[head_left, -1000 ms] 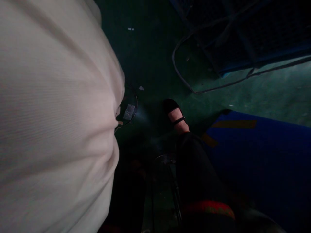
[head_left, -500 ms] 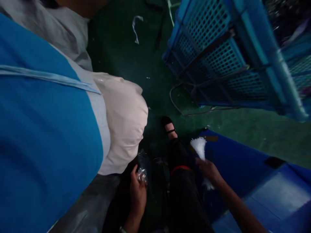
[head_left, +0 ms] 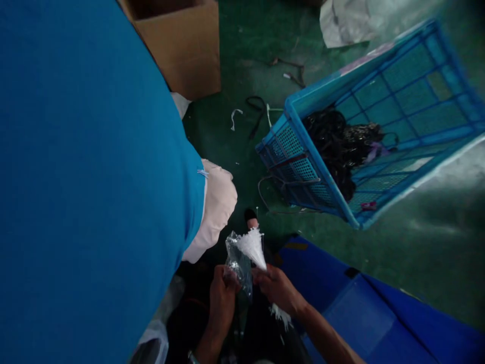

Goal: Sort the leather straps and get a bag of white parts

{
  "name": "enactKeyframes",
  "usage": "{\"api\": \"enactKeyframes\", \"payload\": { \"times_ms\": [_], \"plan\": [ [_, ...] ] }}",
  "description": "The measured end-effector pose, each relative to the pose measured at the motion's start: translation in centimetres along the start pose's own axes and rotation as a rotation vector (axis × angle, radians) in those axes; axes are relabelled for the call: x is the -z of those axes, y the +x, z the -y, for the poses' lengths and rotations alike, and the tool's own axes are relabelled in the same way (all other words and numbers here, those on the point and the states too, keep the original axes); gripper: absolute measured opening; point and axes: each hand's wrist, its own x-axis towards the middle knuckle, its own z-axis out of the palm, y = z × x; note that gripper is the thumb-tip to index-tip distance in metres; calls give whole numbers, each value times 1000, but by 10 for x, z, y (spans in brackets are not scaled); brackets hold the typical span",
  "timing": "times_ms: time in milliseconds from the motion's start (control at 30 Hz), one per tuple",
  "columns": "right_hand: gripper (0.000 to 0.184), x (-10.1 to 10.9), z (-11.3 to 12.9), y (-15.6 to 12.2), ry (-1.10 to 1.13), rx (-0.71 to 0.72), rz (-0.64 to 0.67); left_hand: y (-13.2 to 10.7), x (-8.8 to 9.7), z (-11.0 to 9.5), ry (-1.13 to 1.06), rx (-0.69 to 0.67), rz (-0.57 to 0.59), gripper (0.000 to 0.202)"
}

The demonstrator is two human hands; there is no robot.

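My left hand [head_left: 222,303] is closed on a clear plastic bag [head_left: 234,248], which stands up crinkled above the fingers. In my right hand [head_left: 279,289] is a bundle of thin white strands [head_left: 253,247], gripped round its middle. Its upper end fans out toward the bag's upper edge, and the frayed lower end shows below the hand. Both hands are close together over my dark-clothed lap. Whether the strands touch the bag or only overlap it in view, I cannot tell.
A blue plastic crate [head_left: 322,167] with black tangled material [head_left: 337,141] stands at the upper right. Blue sheeting [head_left: 341,288] lies to my right. Large blue fabric [head_left: 94,177] and pale cloth [head_left: 217,202] fill the left. A cardboard box [head_left: 189,50] stands behind, with scraps on the green floor.
My right hand has brought the white bundle leftward, beside the plastic bag. My left hand still holds the bag, which now stands more spread. The view has shifted, showing the crate's inside and the cardboard box.
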Motion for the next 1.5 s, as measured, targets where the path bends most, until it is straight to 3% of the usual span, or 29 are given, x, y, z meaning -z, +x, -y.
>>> {"api": "enactKeyframes", "payload": {
  "times_ms": [133,267,400,500,833,1000,1133,1300,1500],
  "plan": [
    [24,-32,19,-33,-86,119,-38,-26,15,-14,-60,-79,101,28],
    [30,-65,35,-73,-198,203,-95,-56,42,-18,-109,-117,165,24],
    [24,-90,50,-111,-325,228,-162,-88,72,-21,-143,-165,163,22],
    [19,-102,60,-129,-427,252,-135,-110,85,-27,-168,-190,133,19],
    [17,-95,90,-156,-691,327,-26,-149,79,-43,-389,-238,-12,26],
    [20,-114,118,-184,-778,375,38,-180,86,-57,-597,-303,-7,27],
    [27,-143,140,-199,-888,425,56,-202,110,-61,-701,-355,-17,26],
    [28,-178,155,-204,-1015,497,72,-222,152,-47,-806,-386,-39,31],
    [36,-219,163,-202,-1031,592,169,-239,187,-29,-830,-390,-178,38]
  ]
}}
